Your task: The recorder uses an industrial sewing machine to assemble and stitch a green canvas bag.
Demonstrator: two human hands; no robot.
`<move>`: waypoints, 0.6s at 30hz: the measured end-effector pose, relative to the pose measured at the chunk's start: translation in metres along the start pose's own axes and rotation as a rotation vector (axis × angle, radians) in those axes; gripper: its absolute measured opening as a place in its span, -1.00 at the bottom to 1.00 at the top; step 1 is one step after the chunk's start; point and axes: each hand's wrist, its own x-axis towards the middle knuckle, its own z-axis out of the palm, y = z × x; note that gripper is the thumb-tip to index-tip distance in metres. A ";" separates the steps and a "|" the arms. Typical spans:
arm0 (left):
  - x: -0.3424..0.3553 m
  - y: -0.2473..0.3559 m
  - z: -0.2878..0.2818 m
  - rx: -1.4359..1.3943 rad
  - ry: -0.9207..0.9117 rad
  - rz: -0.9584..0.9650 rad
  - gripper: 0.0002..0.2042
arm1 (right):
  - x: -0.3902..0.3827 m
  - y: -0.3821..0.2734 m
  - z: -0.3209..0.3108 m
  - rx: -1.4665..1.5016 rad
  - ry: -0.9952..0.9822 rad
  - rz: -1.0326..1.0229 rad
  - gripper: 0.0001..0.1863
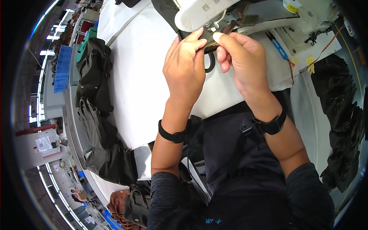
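Under the white arm of a sewing machine, a dark bag piece with a metal-toothed zipper lies at the needle area. My left hand presses on it from the left, fingers bent and thumb and fingertips at the zipper edge. My right hand is closed on the other side, thumb and forefinger pinching the zipper's right end close to the presser foot. What lies under its curled fingers is hidden. A dark strap loop hangs down between both hands. More dark bag material stretches behind the machine arm.
Blue-handled snips lie right of my right hand. A small white and yellow container stands at the back right. Dark bags line the left table edge and hang at the right. Brown pieces sit lower left.
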 end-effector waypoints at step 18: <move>0.007 0.002 -0.014 -0.071 -0.038 -0.055 -0.80 | -0.037 -0.217 -0.104 -0.781 -0.455 -0.510 -0.54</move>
